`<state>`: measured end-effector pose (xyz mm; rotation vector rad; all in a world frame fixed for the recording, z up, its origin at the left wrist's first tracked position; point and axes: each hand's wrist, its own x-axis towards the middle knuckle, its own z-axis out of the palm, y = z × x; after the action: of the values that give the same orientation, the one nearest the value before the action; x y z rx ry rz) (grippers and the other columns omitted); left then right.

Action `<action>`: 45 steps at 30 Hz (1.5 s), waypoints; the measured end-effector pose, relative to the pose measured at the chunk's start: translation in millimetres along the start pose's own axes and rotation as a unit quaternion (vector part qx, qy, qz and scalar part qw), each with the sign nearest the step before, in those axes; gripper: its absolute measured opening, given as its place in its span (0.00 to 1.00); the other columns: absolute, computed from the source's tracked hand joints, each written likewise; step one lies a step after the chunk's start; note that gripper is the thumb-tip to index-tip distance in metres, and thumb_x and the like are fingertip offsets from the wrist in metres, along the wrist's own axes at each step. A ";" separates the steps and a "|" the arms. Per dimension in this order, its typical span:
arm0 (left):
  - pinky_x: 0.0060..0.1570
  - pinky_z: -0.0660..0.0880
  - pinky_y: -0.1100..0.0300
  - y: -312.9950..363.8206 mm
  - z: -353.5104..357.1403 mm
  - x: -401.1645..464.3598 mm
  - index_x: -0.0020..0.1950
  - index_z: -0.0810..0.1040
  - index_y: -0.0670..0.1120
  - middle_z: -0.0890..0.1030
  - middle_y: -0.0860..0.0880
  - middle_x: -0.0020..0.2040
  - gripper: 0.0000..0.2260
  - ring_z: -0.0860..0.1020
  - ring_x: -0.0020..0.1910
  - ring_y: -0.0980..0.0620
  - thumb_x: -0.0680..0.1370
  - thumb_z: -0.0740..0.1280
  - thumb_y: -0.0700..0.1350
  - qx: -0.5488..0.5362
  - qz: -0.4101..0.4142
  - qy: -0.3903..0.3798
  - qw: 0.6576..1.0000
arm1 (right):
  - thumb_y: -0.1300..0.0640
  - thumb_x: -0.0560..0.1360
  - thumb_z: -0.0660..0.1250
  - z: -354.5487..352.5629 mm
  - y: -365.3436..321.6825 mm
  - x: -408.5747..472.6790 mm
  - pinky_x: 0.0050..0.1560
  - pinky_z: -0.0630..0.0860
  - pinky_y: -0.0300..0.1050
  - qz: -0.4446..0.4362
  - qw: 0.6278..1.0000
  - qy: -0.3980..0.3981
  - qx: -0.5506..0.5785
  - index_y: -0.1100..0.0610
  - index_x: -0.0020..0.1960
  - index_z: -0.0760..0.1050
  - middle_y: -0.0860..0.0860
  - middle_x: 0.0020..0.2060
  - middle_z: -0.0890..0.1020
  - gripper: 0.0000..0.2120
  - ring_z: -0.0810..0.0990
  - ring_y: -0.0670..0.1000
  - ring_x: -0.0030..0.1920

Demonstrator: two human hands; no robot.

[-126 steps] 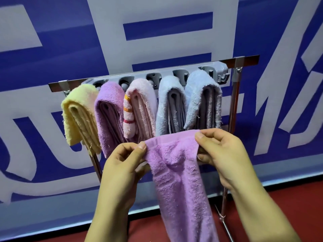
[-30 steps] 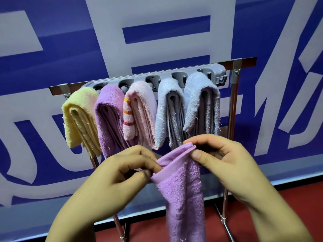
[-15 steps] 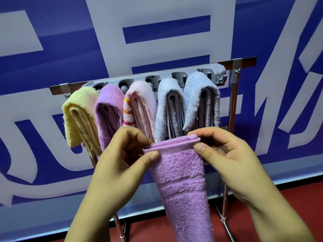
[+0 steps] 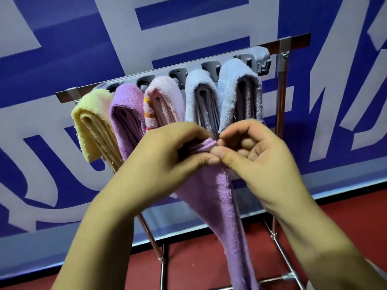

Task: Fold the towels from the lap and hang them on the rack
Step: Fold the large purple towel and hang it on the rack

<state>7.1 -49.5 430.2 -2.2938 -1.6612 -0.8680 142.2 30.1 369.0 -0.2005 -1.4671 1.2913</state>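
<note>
Hands, left [image 4: 167, 155] and right [image 4: 257, 151], each grip pinching the purple towel [image 4: 217, 197], hiding its top edge.

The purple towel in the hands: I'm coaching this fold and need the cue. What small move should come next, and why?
Probably lift the purple towel toward the rack. The left hand and right hand pinch its top edge together, so it hangs as a narrow strip below them. Five folded towels already hang on the rack.
</note>
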 end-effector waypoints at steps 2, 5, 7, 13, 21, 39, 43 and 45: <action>0.40 0.70 0.72 -1.6 -3.1 1.6 0.47 0.81 0.47 0.81 0.57 0.39 0.13 0.77 0.41 0.65 0.71 0.70 0.55 -0.001 -0.007 -0.006 1.000 | 0.58 0.67 0.69 -3.7 5.8 -2.3 0.44 0.79 0.40 0.022 0.999 -0.013 0.032 0.47 0.40 0.78 0.48 0.35 0.81 0.07 0.80 0.45 0.38; 0.42 0.71 0.72 -5.9 -7.6 3.4 0.46 0.81 0.46 0.82 0.58 0.41 0.10 0.77 0.41 0.66 0.71 0.71 0.51 -0.007 -0.023 0.012 1.000 | 0.58 0.71 0.64 -16.1 25.7 -10.3 0.44 0.76 0.38 0.077 0.994 -0.064 0.032 0.51 0.48 0.75 0.49 0.37 0.81 0.07 0.78 0.45 0.39; 0.45 0.74 0.70 -8.7 -12.9 4.8 0.48 0.82 0.46 0.83 0.58 0.43 0.11 0.79 0.44 0.64 0.71 0.71 0.50 -0.022 -0.042 0.031 0.998 | 0.59 0.70 0.65 -23.5 46.4 -21.8 0.49 0.74 0.34 0.128 0.983 -0.131 -0.027 0.52 0.52 0.74 0.45 0.41 0.84 0.11 0.80 0.41 0.44; 0.39 0.70 0.80 -7.5 -27.4 11.2 0.49 0.83 0.51 0.82 0.64 0.44 0.10 0.78 0.41 0.72 0.70 0.72 0.52 -0.021 -0.059 0.028 0.998 | 0.64 0.68 0.69 -28.4 81.1 -44.8 0.47 0.75 0.35 0.165 0.969 -0.128 -0.130 0.53 0.43 0.80 0.48 0.41 0.85 0.08 0.79 0.40 0.41; 0.41 0.66 0.78 -14.5 -35.4 14.7 0.51 0.82 0.49 0.77 0.73 0.41 0.08 0.74 0.41 0.71 0.74 0.69 0.50 0.031 -0.037 0.048 0.998 | 0.66 0.64 0.70 -26.8 76.4 -35.3 0.35 0.70 0.30 0.134 0.980 -0.103 -0.101 0.47 0.34 0.77 0.43 0.29 0.79 0.13 0.73 0.37 0.32; 0.46 0.73 0.71 -17.8 -55.5 30.9 0.51 0.81 0.55 0.81 0.67 0.48 0.07 0.78 0.48 0.68 0.74 0.68 0.50 0.014 -0.050 0.077 0.996 | 0.65 0.72 0.69 -39.6 78.7 -29.2 0.46 0.72 0.33 0.112 0.983 -0.090 -0.118 0.50 0.42 0.75 0.46 0.36 0.81 0.10 0.77 0.40 0.39; 0.46 0.73 0.71 -18.8 -54.4 31.7 0.52 0.81 0.53 0.81 0.65 0.49 0.06 0.78 0.48 0.68 0.75 0.70 0.49 0.015 -0.059 0.076 0.995 | 0.67 0.72 0.63 -40.3 76.4 -35.2 0.38 0.70 0.35 0.072 0.967 -0.109 -0.219 0.47 0.41 0.68 0.46 0.36 0.76 0.14 0.73 0.44 0.34; 0.45 0.72 0.74 -18.4 -53.8 31.8 0.51 0.81 0.53 0.81 0.65 0.48 0.06 0.78 0.47 0.68 0.75 0.70 0.46 0.014 -0.064 0.080 0.995 | 0.65 0.66 0.59 -41.9 77.1 -36.2 0.38 0.70 0.40 0.047 0.950 -0.138 -0.277 0.46 0.38 0.69 0.47 0.37 0.76 0.13 0.74 0.48 0.35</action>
<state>-22.0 -42.1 488.0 -2.0595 -1.7528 -1.0190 149.7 58.8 278.8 -0.4790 -2.0659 0.9778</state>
